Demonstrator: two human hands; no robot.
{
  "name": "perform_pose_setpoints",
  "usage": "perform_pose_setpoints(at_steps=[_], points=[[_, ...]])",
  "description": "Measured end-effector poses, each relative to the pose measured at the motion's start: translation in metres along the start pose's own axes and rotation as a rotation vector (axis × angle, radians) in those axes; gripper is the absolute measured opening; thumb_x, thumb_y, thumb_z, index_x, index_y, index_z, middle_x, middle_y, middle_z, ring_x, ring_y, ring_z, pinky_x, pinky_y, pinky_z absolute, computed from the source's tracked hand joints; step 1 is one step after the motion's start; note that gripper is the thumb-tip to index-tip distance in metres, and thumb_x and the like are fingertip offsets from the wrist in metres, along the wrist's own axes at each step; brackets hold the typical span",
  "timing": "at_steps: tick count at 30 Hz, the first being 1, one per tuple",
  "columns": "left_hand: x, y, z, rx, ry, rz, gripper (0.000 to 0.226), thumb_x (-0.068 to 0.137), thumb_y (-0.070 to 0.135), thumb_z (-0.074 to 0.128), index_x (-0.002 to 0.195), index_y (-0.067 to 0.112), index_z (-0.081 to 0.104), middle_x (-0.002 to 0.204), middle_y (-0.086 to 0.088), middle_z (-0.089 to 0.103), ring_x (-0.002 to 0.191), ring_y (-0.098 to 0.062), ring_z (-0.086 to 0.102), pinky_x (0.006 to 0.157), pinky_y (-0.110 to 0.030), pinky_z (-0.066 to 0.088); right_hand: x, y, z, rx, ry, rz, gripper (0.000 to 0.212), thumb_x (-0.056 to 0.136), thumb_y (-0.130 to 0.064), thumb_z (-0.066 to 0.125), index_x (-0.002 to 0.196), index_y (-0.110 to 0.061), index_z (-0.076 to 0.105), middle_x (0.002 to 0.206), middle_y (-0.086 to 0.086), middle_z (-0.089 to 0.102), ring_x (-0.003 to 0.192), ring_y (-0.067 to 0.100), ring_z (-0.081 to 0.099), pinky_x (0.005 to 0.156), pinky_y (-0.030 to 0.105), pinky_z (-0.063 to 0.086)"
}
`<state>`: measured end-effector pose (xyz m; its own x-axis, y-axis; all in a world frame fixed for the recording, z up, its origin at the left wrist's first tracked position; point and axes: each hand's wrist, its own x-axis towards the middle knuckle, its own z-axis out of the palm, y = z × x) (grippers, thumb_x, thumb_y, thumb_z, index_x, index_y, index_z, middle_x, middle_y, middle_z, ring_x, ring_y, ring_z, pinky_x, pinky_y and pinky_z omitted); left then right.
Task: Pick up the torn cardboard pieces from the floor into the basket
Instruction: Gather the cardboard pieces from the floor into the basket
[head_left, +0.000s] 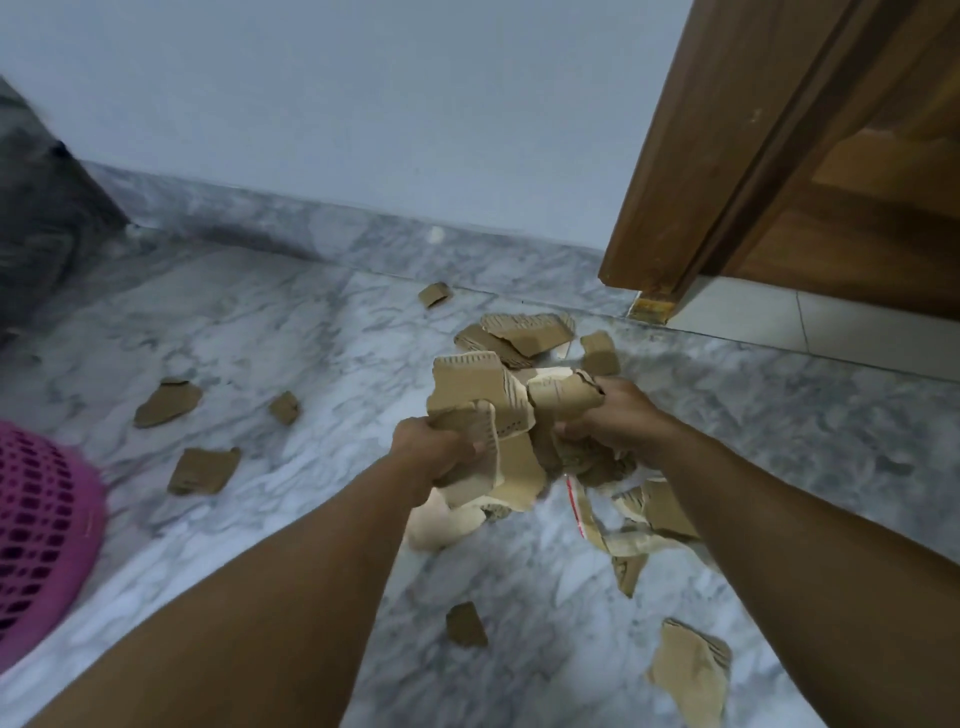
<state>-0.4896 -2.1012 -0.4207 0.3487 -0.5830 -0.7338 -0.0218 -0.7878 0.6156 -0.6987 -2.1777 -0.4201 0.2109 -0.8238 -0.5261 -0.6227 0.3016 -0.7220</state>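
My left hand grips a bundle of torn cardboard pieces above the marble floor. My right hand is closed on another clump of cardboard right beside it. More torn pieces hang and lie under both hands. Loose scraps are scattered on the floor: one at the left, one below it, a small one, one by the wall, and others near my forearms. The pink mesh basket stands at the left edge, partly cut off.
A wooden door and frame stand at the upper right. A grey wall with a marble skirting runs behind the pile. A dark grey blurred object sits at the far left by the wall.
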Motion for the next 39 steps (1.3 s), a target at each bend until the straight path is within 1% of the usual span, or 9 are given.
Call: perform_pose_setpoints(at_steps=[4,8,14,17,21,24,26,30,39], points=[[-0.024,0.009,-0.054,0.064,0.055,0.044,0.048,0.073,0.003,0.079,0.117,0.000,0.060,0.099,-0.009,0.064,0.090,-0.027,0.064,0.072,-0.032,0.056,-0.022,-0.042,0.005,-0.070,-0.037,-0.036,0.040,0.072,-0.014,0.082,0.107,-0.021,0.067,0.097,0.003,0.070,0.082,0.016,0.063,0.062,0.024,0.046],[-0.066,0.022,-0.115,0.104,0.080,0.093,0.039,0.077,0.001,0.077,0.112,0.002,0.061,0.083,-0.006,0.062,0.068,-0.016,0.061,0.041,-0.019,0.049,-0.048,-0.094,0.020,-0.148,-0.010,-0.081,0.046,0.070,-0.022,0.084,0.107,-0.028,0.058,0.101,0.001,0.063,0.077,0.010,0.055,0.056,0.022,0.041],[-0.133,0.033,-0.219,0.165,0.212,0.229,0.031,0.076,0.005,0.078,0.103,0.002,0.063,0.095,-0.012,0.067,0.084,-0.026,0.065,0.077,-0.034,0.056,-0.095,-0.188,0.060,-0.127,-0.088,-0.172,0.047,0.066,-0.017,0.086,0.107,-0.017,0.063,0.103,0.001,0.069,0.096,0.020,0.064,0.075,0.032,0.053],[-0.173,0.031,-0.284,0.124,0.296,0.272,0.039,0.073,0.005,0.081,0.106,0.003,0.060,0.097,-0.013,0.066,0.082,-0.024,0.065,0.076,-0.033,0.055,-0.123,-0.246,0.098,-0.109,-0.123,-0.298,0.054,0.062,-0.016,0.089,0.111,-0.014,0.067,0.106,0.003,0.072,0.101,0.021,0.067,0.083,0.031,0.054],[-0.211,0.028,-0.355,0.110,0.389,0.299,0.051,0.070,0.006,0.083,0.116,0.003,0.060,0.108,-0.013,0.066,0.094,-0.027,0.066,0.084,-0.037,0.057,-0.158,-0.317,0.142,-0.067,-0.170,-0.396,0.037,0.070,-0.008,0.085,0.102,-0.010,0.066,0.095,0.006,0.071,0.086,0.020,0.069,0.067,0.025,0.052],[-0.237,0.018,-0.408,0.060,0.449,0.310,0.042,0.074,0.004,0.079,0.112,0.004,0.061,0.101,-0.009,0.066,0.079,-0.021,0.062,0.069,-0.034,0.053,-0.180,-0.368,0.184,-0.042,-0.200,-0.471,0.041,0.070,-0.011,0.086,0.104,-0.008,0.063,0.090,0.006,0.069,0.074,0.016,0.067,0.061,0.026,0.054],[-0.251,0.008,-0.442,0.037,0.509,0.309,0.040,0.074,0.006,0.080,0.109,0.005,0.061,0.094,-0.009,0.065,0.076,-0.021,0.062,0.060,-0.033,0.052,-0.190,-0.397,0.213,0.005,-0.237,-0.496,0.053,0.066,-0.012,0.088,0.111,-0.003,0.062,0.097,0.012,0.071,0.078,0.024,0.071,0.068,0.038,0.061],[-0.264,-0.015,-0.502,-0.021,0.635,0.290,0.053,0.072,0.005,0.081,0.119,0.005,0.057,0.110,-0.013,0.064,0.098,-0.030,0.064,0.080,-0.039,0.056,-0.210,-0.439,0.269,0.097,-0.293,-0.511,0.073,0.056,-0.018,0.092,0.118,-0.005,0.056,0.106,0.015,0.069,0.088,0.032,0.072,0.073,0.054,0.059],[-0.230,-0.066,-0.536,-0.022,0.563,0.184,0.082,0.065,0.035,0.088,0.131,0.005,0.050,0.123,-0.013,0.058,0.104,-0.030,0.059,0.087,-0.042,0.053,-0.202,-0.443,0.359,0.000,-0.243,-0.521,0.096,0.072,-0.045,0.082,0.143,-0.005,0.033,0.141,0.010,0.048,0.126,0.028,0.050,0.101,0.039,0.047]])
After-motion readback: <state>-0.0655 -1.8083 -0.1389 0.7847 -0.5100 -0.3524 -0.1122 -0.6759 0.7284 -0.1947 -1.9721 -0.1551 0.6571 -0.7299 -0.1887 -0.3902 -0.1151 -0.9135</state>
